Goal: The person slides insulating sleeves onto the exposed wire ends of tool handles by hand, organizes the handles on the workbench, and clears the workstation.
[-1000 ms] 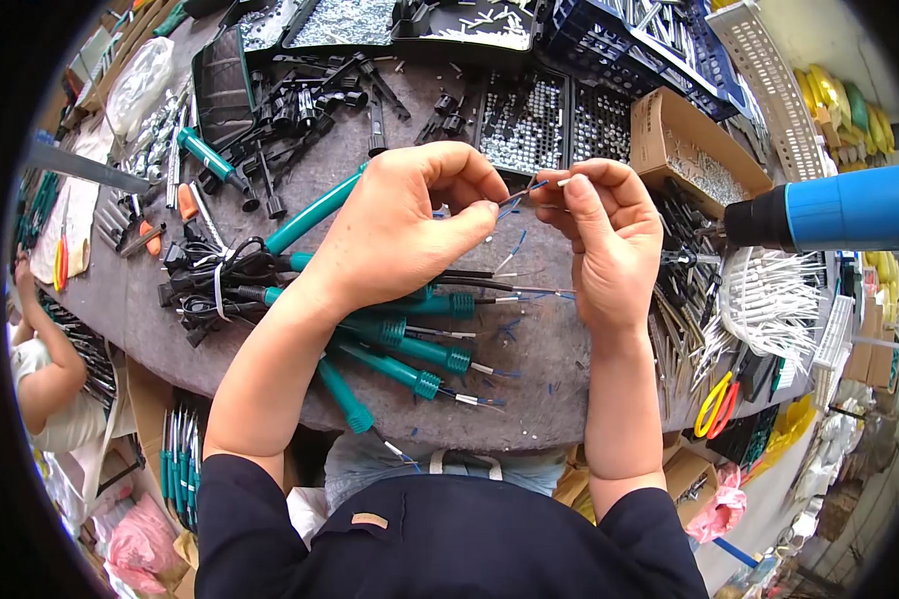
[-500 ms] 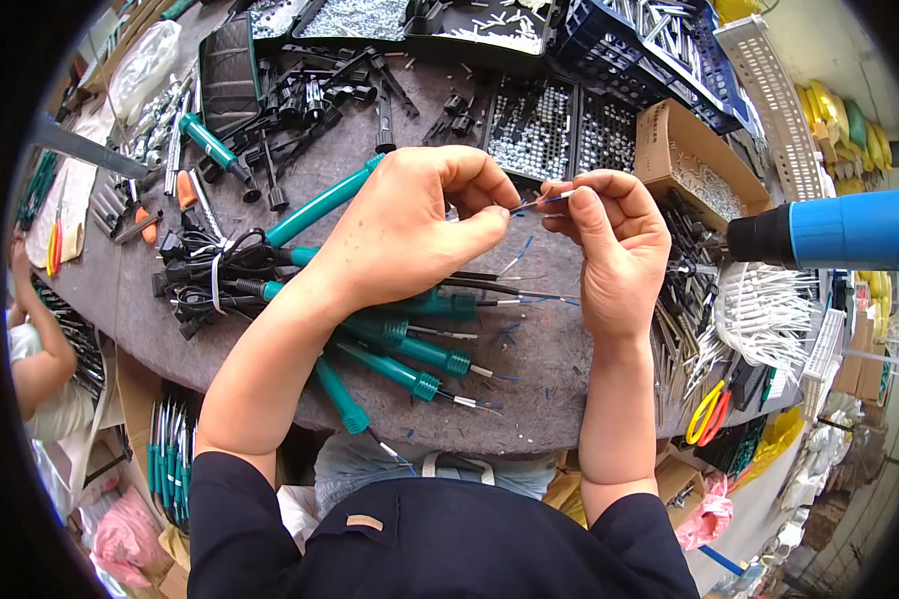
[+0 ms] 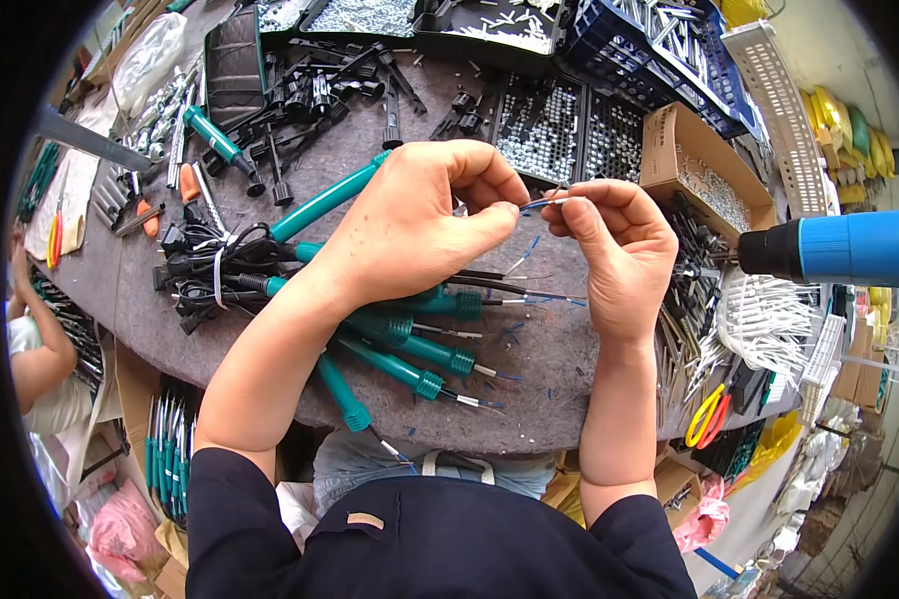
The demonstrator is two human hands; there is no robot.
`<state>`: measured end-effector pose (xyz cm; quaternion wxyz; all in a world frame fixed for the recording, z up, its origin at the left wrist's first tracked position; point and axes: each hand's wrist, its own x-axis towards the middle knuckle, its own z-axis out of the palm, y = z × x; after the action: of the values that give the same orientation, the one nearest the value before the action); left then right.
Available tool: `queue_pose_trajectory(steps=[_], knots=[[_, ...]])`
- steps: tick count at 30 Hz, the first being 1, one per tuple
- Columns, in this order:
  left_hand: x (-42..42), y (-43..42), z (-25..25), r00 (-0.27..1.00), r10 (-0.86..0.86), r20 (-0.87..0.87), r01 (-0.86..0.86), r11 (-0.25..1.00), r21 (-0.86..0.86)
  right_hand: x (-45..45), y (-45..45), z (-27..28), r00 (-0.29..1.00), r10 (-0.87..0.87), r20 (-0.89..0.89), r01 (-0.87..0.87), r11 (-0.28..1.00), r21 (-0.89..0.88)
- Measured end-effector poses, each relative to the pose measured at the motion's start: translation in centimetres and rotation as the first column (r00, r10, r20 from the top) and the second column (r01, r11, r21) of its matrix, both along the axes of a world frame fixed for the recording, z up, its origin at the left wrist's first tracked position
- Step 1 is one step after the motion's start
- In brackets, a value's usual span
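My left hand (image 3: 420, 225) is closed, thumb and index finger pinching a thin blue wire (image 3: 537, 204) above the table. Facing it, my right hand (image 3: 624, 250) is closed with its fingertips on the same wire, where a small white sleeve (image 3: 559, 201) shows. Whether the sleeve sits around the wire or beside it I cannot tell. Below my left hand lie several green handles (image 3: 395, 369) with stripped leads poking from their threaded ends. Their black cords are tied in a bundle (image 3: 215, 275) to the left. Another green tube (image 3: 330, 198) runs behind my left hand.
A blue heat gun (image 3: 849, 245) juts in from the right, above white sleeves (image 3: 764, 314). Scissors (image 3: 709, 414) lie near the right edge. Along the back are black parts (image 3: 320, 95), a bead-filled tray (image 3: 534, 125), a cardboard box (image 3: 669, 150) and a blue crate (image 3: 659, 60). Another person's arm (image 3: 50, 344) shows at left.
Both hands stay close together, with the right one slightly lower and further right. The white sleeve and blue wire between the fingertips have shifted. The view has moved a little.
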<state>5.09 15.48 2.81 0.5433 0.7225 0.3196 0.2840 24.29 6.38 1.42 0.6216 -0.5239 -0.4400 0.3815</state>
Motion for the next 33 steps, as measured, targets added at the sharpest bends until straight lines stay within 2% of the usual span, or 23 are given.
queue_pose_trajectory(steps=[1, 7, 11, 14, 17, 21, 24, 26, 28, 29, 33], knots=[[0.0, 0.0, 0.0, 1.0, -0.002, -0.002, 0.002, 1.0, 0.0, 0.0, 0.0, 0.0, 1.0, 0.008, 0.03, -0.007, 1.0, -0.01], [0.0, 0.0, 0.2, 1.0, -0.019, 0.005, 0.019, 1.0, -0.008, 0.9, 0.1, -0.3, 0.993, 0.069, -0.098, -0.083, 0.985, -0.148], [0.0, 0.1, -0.2, 0.998, -0.044, 0.044, 0.042, 0.998, 0.045, 0.4, 0.0, -0.2, 0.996, 0.08, -0.047, -0.087, 0.983, -0.164], [-0.2, 0.3, 0.1, 0.999, -0.047, 0.016, 0.048, 0.997, -0.063, -0.4, 0.4, 0.4, 0.993, 0.115, 0.013, -0.111, 0.98, -0.162], [-0.4, 0.8, -0.8, 0.992, -0.05, 0.119, 0.068, 0.987, -0.149, 0.6, 1.4, 1.3, 0.965, 0.231, 0.122, -0.198, 0.952, -0.234], [-1.0, 1.8, -0.8, 0.983, -0.043, 0.177, 0.098, 0.944, -0.314, 0.4, 2.6, 2.6, 0.928, 0.361, 0.091, -0.33, 0.911, -0.246], [-0.9, 1.7, -0.8, 0.973, -0.071, 0.22, 0.14, 0.939, -0.313, 1.7, 3.1, 1.4, 0.886, 0.435, 0.161, -0.381, 0.88, -0.282], [-1.0, 1.6, -0.6, 0.973, -0.109, 0.205, 0.176, 0.922, -0.344, 1.2, 3.5, 0.9, 0.824, 0.411, 0.391, -0.269, 0.89, -0.367], [-1.1, 1.4, -0.2, 0.972, -0.135, 0.19, 0.2, 0.902, -0.383, 0.7, 3.8, -1.1, 0.78, 0.391, 0.489, -0.259, 0.912, -0.317], [-1.1, 1.4, 0.0, 0.973, -0.139, 0.185, 0.205, 0.89, -0.407, 0.6, 4.0, -1.8, 0.7, 0.423, 0.576, -0.315, 0.906, -0.283], [-1.2, 1.4, 0.1, 0.975, -0.13, 0.181, 0.197, 0.885, -0.421, -0.3, 4.2, -3.6, 0.662, 0.376, 0.648, -0.292, 0.926, -0.239]])
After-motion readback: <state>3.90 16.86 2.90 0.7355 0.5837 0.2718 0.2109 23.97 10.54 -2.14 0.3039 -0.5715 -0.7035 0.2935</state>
